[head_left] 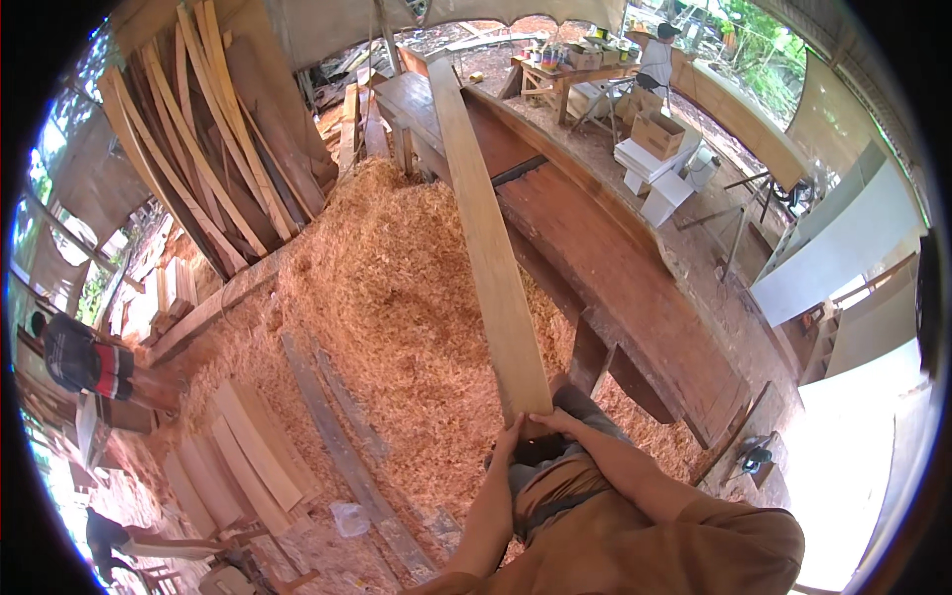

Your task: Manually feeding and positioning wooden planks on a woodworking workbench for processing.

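Both hands, the left hand (509, 433) and the right hand (551, 421), are gripping the near end of a long pale plank (486, 228), fingers curled closed around it, as it is lying along the reddish workbench (595, 248) above wood shavings (397, 297).

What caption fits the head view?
Both hands, left hand and right hand, grip a long plank's near end above sawdust.

sawdust heap (397, 297), leaning planks (213, 139), white boxes (654, 164)

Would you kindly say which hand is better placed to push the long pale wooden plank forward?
Right, probably: the right hand cups the long pale wooden plank at its near end, while the left hand only grips its side edge.
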Available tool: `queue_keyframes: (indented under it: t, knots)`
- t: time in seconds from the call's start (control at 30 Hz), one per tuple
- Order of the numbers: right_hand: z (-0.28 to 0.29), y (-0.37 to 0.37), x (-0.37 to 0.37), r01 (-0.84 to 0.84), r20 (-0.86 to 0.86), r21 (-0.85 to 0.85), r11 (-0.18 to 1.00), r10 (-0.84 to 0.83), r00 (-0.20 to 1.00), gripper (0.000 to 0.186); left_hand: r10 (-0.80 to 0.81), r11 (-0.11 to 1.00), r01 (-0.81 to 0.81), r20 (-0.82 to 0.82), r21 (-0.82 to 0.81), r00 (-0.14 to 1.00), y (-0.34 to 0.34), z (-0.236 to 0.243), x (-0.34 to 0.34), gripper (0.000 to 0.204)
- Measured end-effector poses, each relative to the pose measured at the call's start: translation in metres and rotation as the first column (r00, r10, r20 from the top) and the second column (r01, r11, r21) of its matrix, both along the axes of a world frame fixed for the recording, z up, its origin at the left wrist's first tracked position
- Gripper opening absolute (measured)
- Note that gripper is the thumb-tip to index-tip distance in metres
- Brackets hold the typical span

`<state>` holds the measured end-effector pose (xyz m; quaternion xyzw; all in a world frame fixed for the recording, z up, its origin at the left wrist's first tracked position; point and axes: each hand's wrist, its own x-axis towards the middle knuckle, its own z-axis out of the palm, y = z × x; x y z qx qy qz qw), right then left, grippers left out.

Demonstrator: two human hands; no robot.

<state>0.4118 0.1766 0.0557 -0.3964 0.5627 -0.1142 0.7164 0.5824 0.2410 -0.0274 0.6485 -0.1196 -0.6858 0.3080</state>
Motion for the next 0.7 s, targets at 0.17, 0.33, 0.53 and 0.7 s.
queue_keyframes:
  t: [0.17,0.33,0.53,0.7]
  knots:
    - [-0.005,-0.003,-0.012,-0.093,-0.012,-0.066,0.994,0.092,0.996,0.061,0.016,1.000,-0.016,0.018,0.017,1.000,-0.005,0.044,-0.004,0.095]
    - [0.016,0.001,0.000,-0.255,-0.212,-0.022,0.967,0.245,0.946,0.062,0.047,0.996,-0.027,0.222,-0.089,0.974,0.010,0.042,-0.004,0.084]
    - [0.037,0.018,0.015,-0.339,-0.602,-0.300,0.892,0.098,0.792,0.085,0.263,0.918,-0.185,0.188,-0.349,0.946,0.008,0.054,-0.013,0.066]
    - [0.091,0.018,0.037,-0.437,-0.696,-0.188,0.880,0.194,0.691,0.106,0.310,0.944,-0.291,0.114,-0.156,0.944,0.005,0.043,-0.007,0.067]
